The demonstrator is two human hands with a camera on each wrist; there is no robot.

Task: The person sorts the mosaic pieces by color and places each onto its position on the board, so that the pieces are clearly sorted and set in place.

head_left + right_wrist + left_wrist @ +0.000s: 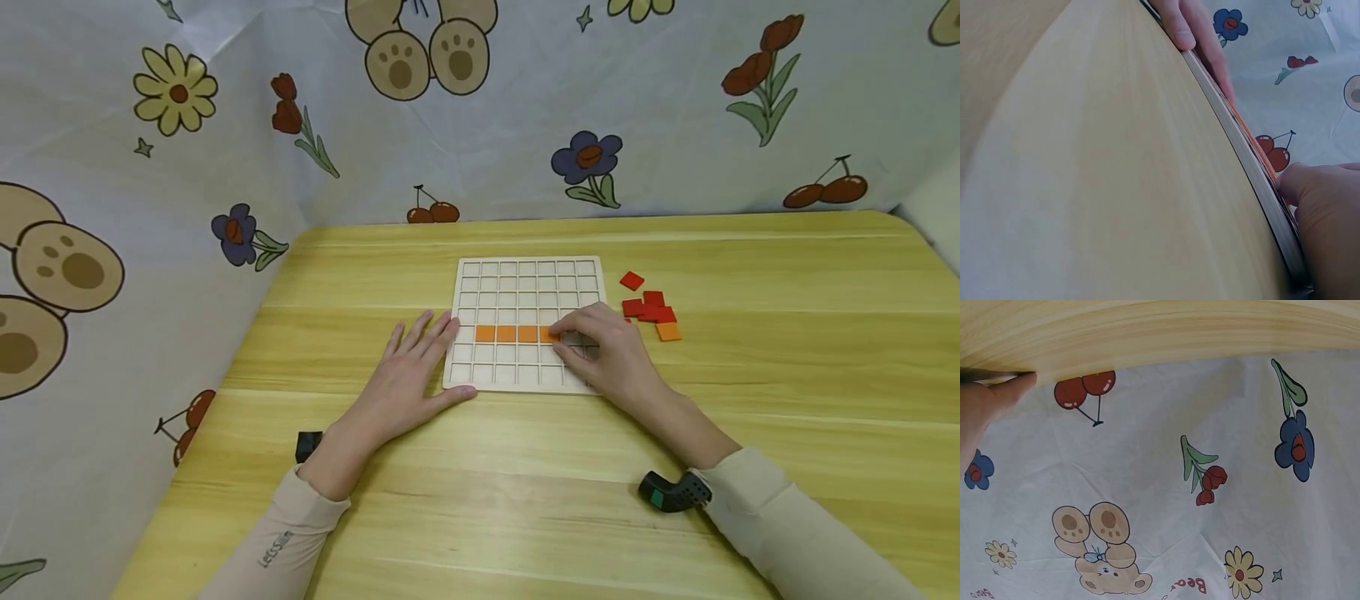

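A pale grid board [525,385] with square cells lies flat on the table. Three orange square tiles [506,334] sit side by side in one row of it. At the right end of that row, my right hand [618,354] pinches another orange tile [548,334] with thumb and index finger, right at its cell. My left hand [405,375] rests at the board's left side, fingers spread along the edge and thumb at the near left corner. In the right wrist view the board [1241,156] appears edge-on, between the left hand [1194,28] and the right hand [1335,219].
Several red tiles [653,298] lie loose and partly overlapping right of the board, with one orange tile [668,332] beside them. A wood-grain table [487,492] carries everything. Behind it and at the left hangs a white cloth [510,133] printed with flowers, cherries and bears.
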